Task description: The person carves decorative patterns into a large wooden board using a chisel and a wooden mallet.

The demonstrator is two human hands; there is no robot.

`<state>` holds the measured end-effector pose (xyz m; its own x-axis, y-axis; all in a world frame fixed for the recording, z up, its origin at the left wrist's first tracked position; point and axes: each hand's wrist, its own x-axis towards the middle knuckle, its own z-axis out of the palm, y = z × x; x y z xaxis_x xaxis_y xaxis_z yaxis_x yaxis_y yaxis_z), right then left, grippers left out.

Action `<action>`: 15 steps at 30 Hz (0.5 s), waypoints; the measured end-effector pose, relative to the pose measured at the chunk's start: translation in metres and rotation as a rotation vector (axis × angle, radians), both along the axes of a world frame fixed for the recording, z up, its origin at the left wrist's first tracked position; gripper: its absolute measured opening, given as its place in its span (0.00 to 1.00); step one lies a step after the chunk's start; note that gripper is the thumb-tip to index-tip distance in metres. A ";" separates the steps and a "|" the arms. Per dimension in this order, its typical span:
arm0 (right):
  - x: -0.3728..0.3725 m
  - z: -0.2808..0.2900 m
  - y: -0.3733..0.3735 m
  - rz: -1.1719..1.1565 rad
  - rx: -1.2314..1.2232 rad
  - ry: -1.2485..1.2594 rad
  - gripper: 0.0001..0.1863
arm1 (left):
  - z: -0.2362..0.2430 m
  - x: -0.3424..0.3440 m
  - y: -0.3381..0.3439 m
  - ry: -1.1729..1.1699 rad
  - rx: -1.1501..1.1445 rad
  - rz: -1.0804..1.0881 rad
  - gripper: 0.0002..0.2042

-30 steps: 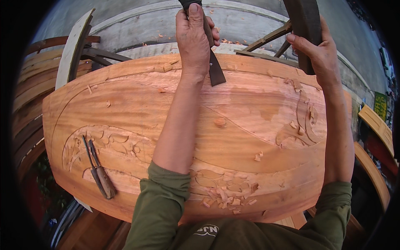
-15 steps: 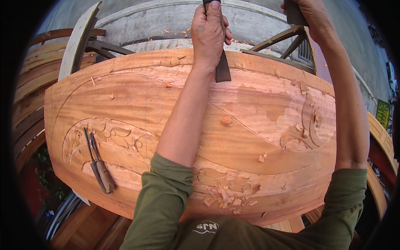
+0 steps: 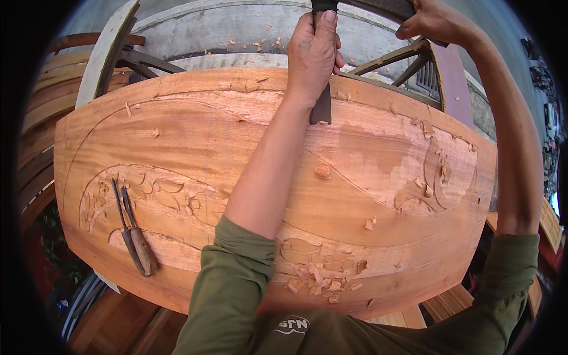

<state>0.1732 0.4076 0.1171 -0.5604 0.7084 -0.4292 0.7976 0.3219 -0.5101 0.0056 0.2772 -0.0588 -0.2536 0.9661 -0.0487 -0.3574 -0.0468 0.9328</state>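
Observation:
A broad flat chisel is upright in my left hand, whose fingers wrap round its shaft. Its wide blade meets the carved wooden panel near the far edge, with a small chip at the cutting end. At the upper right, my right hand grips a dark mallet beside the chisel's black top; the picture's upper edge cuts the mallet off. Two slim carving gouges lie side by side at the panel's left. Leaf and scroll shapes stand in relief on the panel.
A heap of wood shavings lies near the panel's front edge, with loose chips scattered elsewhere. Wooden trestles show beyond the far side. Stacked planks stand at the left, and pale concrete lies beyond.
My right hand has swung the mallet inward toward the chisel's top. The chisel and left hand sit slightly lower and farther right in view, and a chip now shows at the blade.

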 end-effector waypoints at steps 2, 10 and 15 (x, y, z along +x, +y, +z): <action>0.012 -0.029 0.024 -0.264 0.255 0.205 0.51 | 0.001 -0.002 0.001 -0.003 0.044 -0.013 0.22; 0.002 -0.004 0.012 0.033 -0.152 -0.109 0.50 | 0.002 0.003 -0.005 -0.028 -0.021 -0.035 0.21; 0.007 -0.028 0.011 -0.421 0.330 0.372 0.50 | 0.002 0.005 -0.005 -0.027 0.012 -0.063 0.21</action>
<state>0.1804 0.4188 0.0890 -0.2752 0.9612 0.0180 0.6788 0.2076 -0.7044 0.0102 0.2724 -0.0566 -0.1909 0.9807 -0.0434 -0.3845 -0.0340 0.9225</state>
